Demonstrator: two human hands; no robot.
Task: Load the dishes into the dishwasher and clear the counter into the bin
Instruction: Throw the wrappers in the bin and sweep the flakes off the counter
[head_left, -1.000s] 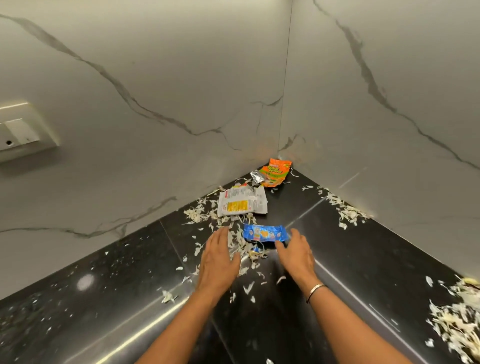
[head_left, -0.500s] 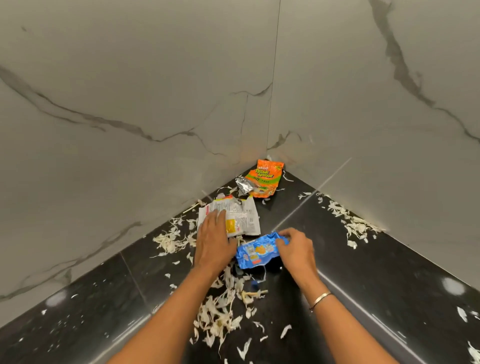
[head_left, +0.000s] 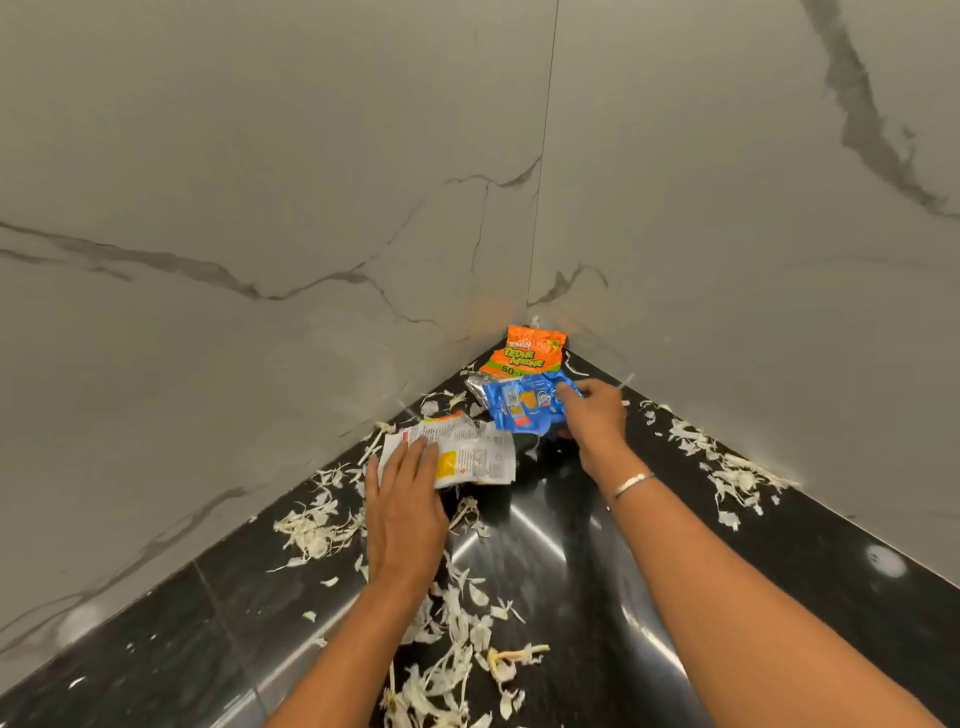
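On the black counter (head_left: 597, 597), litter lies in the corner where two marble walls meet. My right hand (head_left: 595, 415) pinches a blue wrapper (head_left: 524, 404) by its right end and holds it just in front of an orange snack packet (head_left: 530, 353). A crumpled silver foil piece (head_left: 475, 385) peeks out left of the blue wrapper. My left hand (head_left: 405, 499) rests with straight fingers on the left part of a white wrapper (head_left: 467, 457) with a yellow patch.
Pale vegetable shreds (head_left: 457, 654) are strewn along the counter in front of me, with more shreds (head_left: 317, 525) by the left wall and a line of shreds (head_left: 722, 462) by the right wall. Marble walls close the corner on both sides.
My right hand has carried the blue wrapper off the counter and further back toward the orange packet. My left hand has stayed flat on the white wrapper. My head has moved closer.
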